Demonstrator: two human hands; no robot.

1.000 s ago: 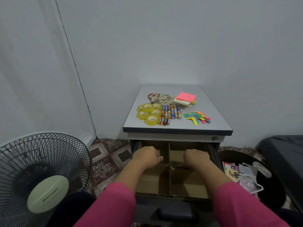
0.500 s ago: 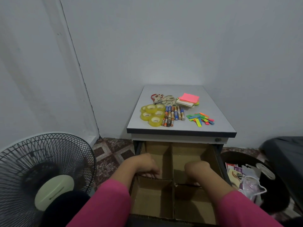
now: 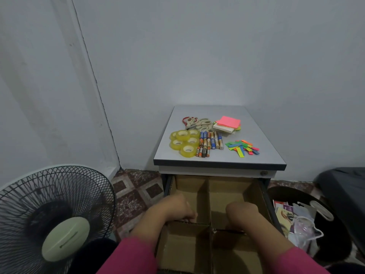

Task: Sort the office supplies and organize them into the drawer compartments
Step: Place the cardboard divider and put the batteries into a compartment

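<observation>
Head view: both hands rest low in the open drawer (image 3: pixel 254 192), left hand (image 3: pixel 175 208) and right hand (image 3: pixel 242 211) curled over the cardboard cross-divider (image 3: pixel 189 222); what they grip beyond it cannot be told. Supplies lie ahead and above on the cabinet top (image 3: pixel 266 151): tape rolls (image 3: pixel 184 143) nearer the left hand, colored tabs (image 3: pixel 242 148) nearer the right.

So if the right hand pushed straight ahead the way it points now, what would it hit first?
Probably the back wall of the far right compartment. The right hand grips the cross divider, knuckles aimed at the cabinet; that compartment looks free ahead, though depth is unclear.
</observation>
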